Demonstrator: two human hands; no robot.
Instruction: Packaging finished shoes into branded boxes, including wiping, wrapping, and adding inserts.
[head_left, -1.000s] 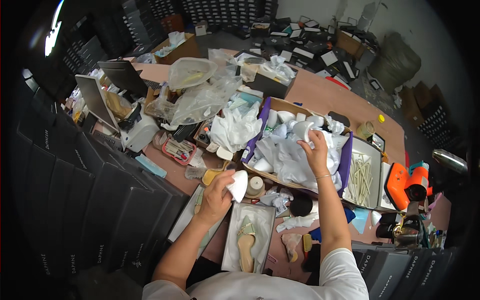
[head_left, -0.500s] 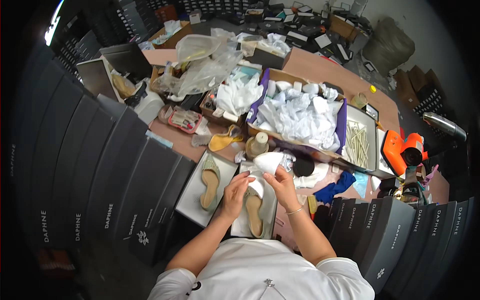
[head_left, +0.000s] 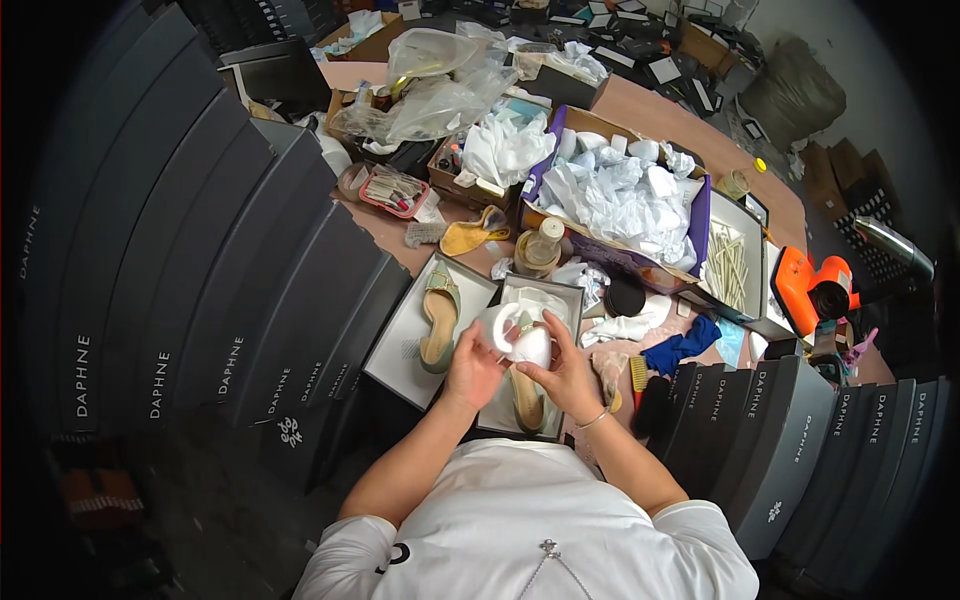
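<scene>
Over the right shoebox part, my left hand [head_left: 474, 372] and my right hand [head_left: 566, 378] come close together. My right hand pinches a white, rounded toe-shaped shoe insert [head_left: 533, 346]. Fingers of my left hand close round a curved white piece [head_left: 501, 328], which is smeared by motion; I cannot tell if it is part of the same insert. Just below the hands lies a green shoe with a tan insole [head_left: 528, 403], its front partly hidden by them. Its green mate [head_left: 440, 322] rests in the open shoebox part [head_left: 401, 345] to the left.
Beyond the hands stand a glass jar [head_left: 541, 248] and a purple-edged box [head_left: 701, 226] of crumpled paper and white inserts. A tray [head_left: 756, 300] of sticks and an orange tool [head_left: 800, 290] are to the right. Dark shoebox stacks [head_left: 215, 330] flank both sides.
Both hands have come down toward me with the white insert, which has turned between them. A curved white piece now shows by the left fingers. The whole view has shifted slightly.
</scene>
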